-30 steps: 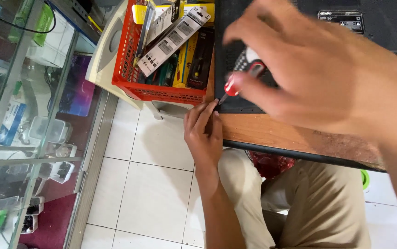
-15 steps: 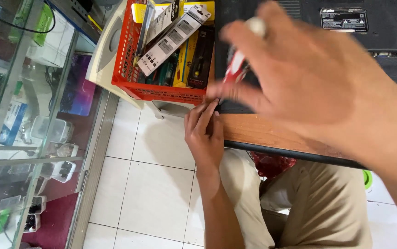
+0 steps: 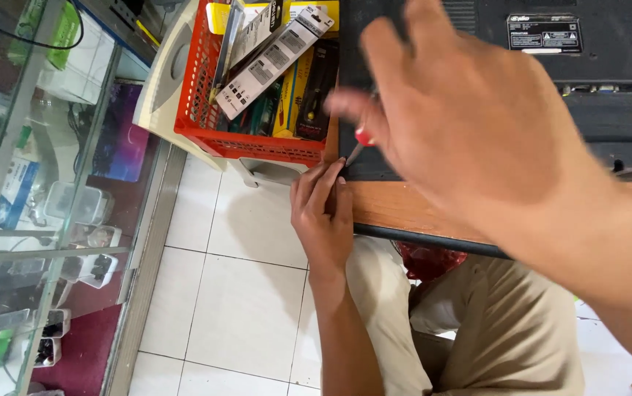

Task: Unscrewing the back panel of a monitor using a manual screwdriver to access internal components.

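While the red-handled screwdriver (image 3: pixel 361 141) is held in the closed grip of the right hand (image 3: pixel 470 125), its tip meets the corner of the black television back panel (image 3: pixel 550 73) on the wooden worktop (image 3: pixel 397 209). A slip off the screw is judged possible, since the tool is tilted. The left hand (image 3: pixel 323 213) is pressed against the worktop edge, fingers extended, holding nothing.
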